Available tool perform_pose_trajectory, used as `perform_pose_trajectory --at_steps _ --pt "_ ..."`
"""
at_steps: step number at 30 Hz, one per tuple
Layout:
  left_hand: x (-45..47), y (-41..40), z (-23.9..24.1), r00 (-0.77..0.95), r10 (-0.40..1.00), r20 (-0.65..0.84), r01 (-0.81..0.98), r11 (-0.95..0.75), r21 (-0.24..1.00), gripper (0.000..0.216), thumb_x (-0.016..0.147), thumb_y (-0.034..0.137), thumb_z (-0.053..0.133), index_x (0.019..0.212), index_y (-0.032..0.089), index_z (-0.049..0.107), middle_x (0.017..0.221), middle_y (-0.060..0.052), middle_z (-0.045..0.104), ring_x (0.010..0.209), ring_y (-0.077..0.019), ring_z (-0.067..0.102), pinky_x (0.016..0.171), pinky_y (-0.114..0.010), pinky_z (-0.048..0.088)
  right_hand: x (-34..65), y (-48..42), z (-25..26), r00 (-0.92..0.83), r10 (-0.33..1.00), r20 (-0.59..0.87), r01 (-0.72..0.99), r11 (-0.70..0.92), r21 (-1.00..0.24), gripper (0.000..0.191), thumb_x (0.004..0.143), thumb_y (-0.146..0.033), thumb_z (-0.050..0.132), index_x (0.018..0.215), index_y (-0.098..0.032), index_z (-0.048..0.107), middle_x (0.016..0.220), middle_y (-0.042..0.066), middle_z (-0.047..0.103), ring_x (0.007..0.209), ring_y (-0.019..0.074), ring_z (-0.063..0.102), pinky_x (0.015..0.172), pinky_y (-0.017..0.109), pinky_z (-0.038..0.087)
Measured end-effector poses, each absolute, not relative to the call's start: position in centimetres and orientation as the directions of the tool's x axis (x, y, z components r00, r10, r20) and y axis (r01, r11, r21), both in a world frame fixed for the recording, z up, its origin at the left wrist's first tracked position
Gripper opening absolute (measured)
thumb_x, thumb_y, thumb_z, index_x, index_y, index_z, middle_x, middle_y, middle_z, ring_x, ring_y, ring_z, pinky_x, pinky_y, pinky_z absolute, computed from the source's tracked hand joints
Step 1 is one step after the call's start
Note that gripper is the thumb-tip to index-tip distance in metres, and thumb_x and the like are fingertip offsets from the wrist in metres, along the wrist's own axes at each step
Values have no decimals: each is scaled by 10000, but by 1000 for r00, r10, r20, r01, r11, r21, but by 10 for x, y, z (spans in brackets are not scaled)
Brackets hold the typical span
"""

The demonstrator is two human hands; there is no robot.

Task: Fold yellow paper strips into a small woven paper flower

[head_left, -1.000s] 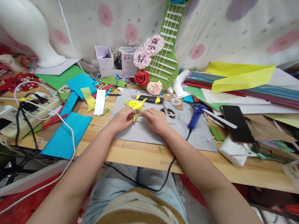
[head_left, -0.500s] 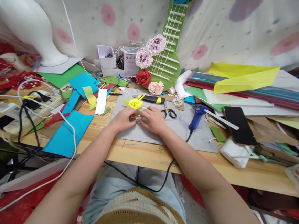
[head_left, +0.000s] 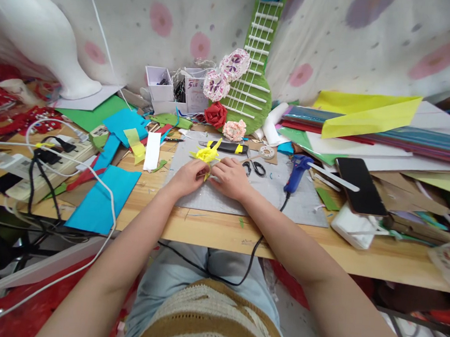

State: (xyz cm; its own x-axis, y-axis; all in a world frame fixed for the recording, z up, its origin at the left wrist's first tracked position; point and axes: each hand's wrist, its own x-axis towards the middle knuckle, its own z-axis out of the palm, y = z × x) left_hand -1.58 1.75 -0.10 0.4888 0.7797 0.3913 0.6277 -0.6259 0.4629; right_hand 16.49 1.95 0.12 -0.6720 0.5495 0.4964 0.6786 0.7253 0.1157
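Note:
A yellow crepe-paper flower (head_left: 207, 153) with pointed, spread petals lies just beyond my fingertips, over the grey cutting mat (head_left: 303, 206). My left hand (head_left: 188, 179) is closed, its thumb and fingers pinching at the flower's near end. Close against it, my right hand (head_left: 230, 177) has its fingers curled in at the same spot. A narrow yellow bit shows between the two sets of fingertips; the rest of the grip is hidden. Behind the flower lies a black and yellow utility knife (head_left: 226, 147). Black-handled scissors (head_left: 258, 168) rest right of my right hand.
A blue glue gun (head_left: 298, 174) lies on the mat's right, its cord running over the table edge. A phone (head_left: 360, 185) sits farther right. Blue paper (head_left: 107, 201) and a power strip (head_left: 54, 165) occupy the left. A green guitar-shaped piece (head_left: 249, 100) stands behind.
A thin stick seen between my hands before is now mostly out of sight. The flower has tilted slightly, with its petals pointing up more. My hands have hardly shifted.

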Motion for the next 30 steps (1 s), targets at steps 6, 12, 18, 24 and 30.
perform_pose_trajectory --at_steps 6,12,18,24,30 --pt "-15 18 -2 477 785 395 615 -619 489 138 702 66 503 780 179 499 775 -1 535 731 -120 501 647 -233 412 164 20 -1 -664 547 509 690 710 138 174 858 -321 482 844 -185 590 808 55 639 825 206 432 698 336 237" --pt "-15 17 0 470 783 407 595 -622 508 137 698 80 503 794 177 505 783 -4 541 729 -116 501 654 -233 416 165 21 0 -677 552 486 676 728 115 159 865 -297 471 833 -189 584 823 59 641 854 213 438 709 338 239" --pt "-16 15 1 467 786 405 606 -618 501 115 692 102 509 773 182 495 764 -3 531 716 -122 495 636 -239 412 166 19 4 -695 546 468 654 750 96 188 884 -283 431 830 -190 585 901 62 648 874 210 439 731 346 250" --pt "-16 15 2 465 784 410 610 -620 494 141 683 82 499 787 177 502 771 -3 533 725 -120 497 650 -235 414 166 18 5 -705 538 463 647 755 108 217 890 -262 394 841 -186 592 888 70 644 866 208 440 734 343 260" --pt "-16 15 2 466 782 414 612 -623 487 112 691 95 501 766 179 495 763 -5 531 728 -126 495 652 -243 410 166 18 6 -701 531 475 645 757 105 183 871 -258 429 821 -183 588 886 60 651 861 205 446 726 339 260"
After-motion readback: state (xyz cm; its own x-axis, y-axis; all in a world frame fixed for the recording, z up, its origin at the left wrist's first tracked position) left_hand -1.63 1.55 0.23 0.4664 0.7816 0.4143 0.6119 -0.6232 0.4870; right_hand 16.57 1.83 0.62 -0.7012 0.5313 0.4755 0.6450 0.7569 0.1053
